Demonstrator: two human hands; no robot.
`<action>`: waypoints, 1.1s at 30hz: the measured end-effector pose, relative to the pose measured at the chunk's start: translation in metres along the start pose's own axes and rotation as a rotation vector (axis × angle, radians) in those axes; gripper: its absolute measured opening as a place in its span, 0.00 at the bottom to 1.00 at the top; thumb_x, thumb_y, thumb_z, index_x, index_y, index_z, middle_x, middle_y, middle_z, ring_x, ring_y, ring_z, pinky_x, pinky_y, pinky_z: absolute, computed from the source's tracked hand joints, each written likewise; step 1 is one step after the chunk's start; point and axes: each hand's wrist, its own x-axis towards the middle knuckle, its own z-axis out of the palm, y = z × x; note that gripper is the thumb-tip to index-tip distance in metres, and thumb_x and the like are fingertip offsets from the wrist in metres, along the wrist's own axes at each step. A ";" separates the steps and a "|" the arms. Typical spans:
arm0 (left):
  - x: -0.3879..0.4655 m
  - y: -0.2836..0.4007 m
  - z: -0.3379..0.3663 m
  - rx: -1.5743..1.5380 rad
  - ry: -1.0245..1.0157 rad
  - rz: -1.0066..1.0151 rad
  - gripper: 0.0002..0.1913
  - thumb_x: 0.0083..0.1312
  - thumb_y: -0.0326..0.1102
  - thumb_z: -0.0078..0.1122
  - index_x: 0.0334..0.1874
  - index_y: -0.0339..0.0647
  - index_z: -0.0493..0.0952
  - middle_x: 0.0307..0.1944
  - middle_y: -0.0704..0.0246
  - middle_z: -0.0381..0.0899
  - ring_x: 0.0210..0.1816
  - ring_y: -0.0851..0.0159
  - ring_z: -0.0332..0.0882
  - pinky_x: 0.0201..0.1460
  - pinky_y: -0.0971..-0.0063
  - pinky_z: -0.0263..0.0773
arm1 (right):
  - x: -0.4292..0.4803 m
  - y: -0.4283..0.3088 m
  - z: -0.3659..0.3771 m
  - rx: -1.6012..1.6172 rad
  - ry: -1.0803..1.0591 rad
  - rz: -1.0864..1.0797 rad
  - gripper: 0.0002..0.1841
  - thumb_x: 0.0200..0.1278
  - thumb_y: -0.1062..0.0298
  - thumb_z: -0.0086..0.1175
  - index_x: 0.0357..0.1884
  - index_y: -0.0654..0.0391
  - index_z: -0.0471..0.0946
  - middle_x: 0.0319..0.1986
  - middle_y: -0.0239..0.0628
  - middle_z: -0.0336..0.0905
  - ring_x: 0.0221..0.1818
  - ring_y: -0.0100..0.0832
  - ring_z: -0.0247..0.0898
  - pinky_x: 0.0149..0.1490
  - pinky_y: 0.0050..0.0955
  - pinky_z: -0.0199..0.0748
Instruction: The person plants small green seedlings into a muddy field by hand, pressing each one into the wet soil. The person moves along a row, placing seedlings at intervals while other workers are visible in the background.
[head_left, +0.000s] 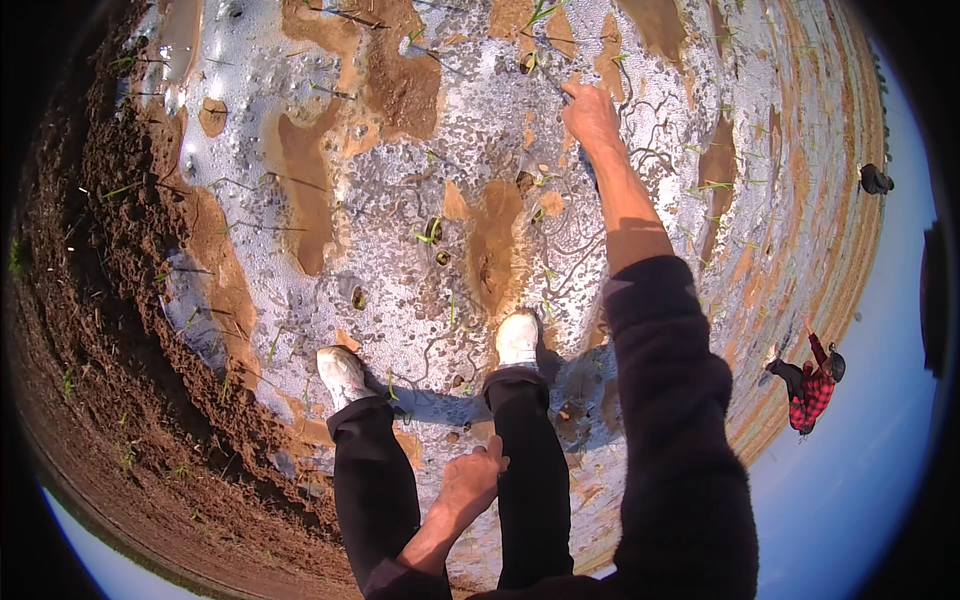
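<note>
My right hand (590, 114) reaches far forward over a sheet of pale plastic mulch film (405, 187), its fingers curled and pointing left. Just beyond the fingertips is a hole in the film (528, 61) with a green seedling (541, 13) farther out. A thin dark line runs between hand and hole; whether it is a held thing or a shadow, I cannot tell. Between my shins, my left hand (471, 478) is curled near my right trouser leg (529, 465). Its palm is hidden, so any held thing is unclear. Another seedling (427, 232) leans from a hole ahead of my feet.
My white, muddy shoes (517, 337) stand on the film. Brown soil patches (304, 195) and puddled mud lie across it. Loose dark soil (112, 300) borders the left side. At the right, a person in a red checked top (811, 394) bends over, and another dark figure (875, 179) is farther off.
</note>
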 end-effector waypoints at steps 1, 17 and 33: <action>0.000 0.000 0.000 -0.001 0.000 0.000 0.14 0.75 0.41 0.50 0.50 0.35 0.67 0.33 0.50 0.83 0.35 0.45 0.85 0.36 0.52 0.78 | 0.000 0.003 0.000 0.004 -0.011 -0.006 0.24 0.59 0.73 0.54 0.58 0.43 0.83 0.49 0.53 0.83 0.51 0.51 0.81 0.57 0.43 0.78; -0.001 -0.003 0.010 0.030 0.048 0.044 0.14 0.75 0.41 0.50 0.49 0.36 0.68 0.32 0.51 0.83 0.33 0.45 0.85 0.33 0.54 0.78 | 0.011 0.025 0.021 0.078 0.041 -0.099 0.14 0.72 0.68 0.46 0.54 0.59 0.75 0.45 0.58 0.82 0.50 0.58 0.78 0.55 0.51 0.74; 0.000 0.000 0.007 0.063 0.047 0.049 0.16 0.73 0.42 0.52 0.54 0.37 0.68 0.32 0.51 0.83 0.35 0.43 0.84 0.37 0.50 0.77 | -0.074 0.103 0.010 0.216 0.216 0.093 0.09 0.74 0.66 0.46 0.48 0.61 0.71 0.33 0.59 0.81 0.40 0.62 0.78 0.46 0.52 0.74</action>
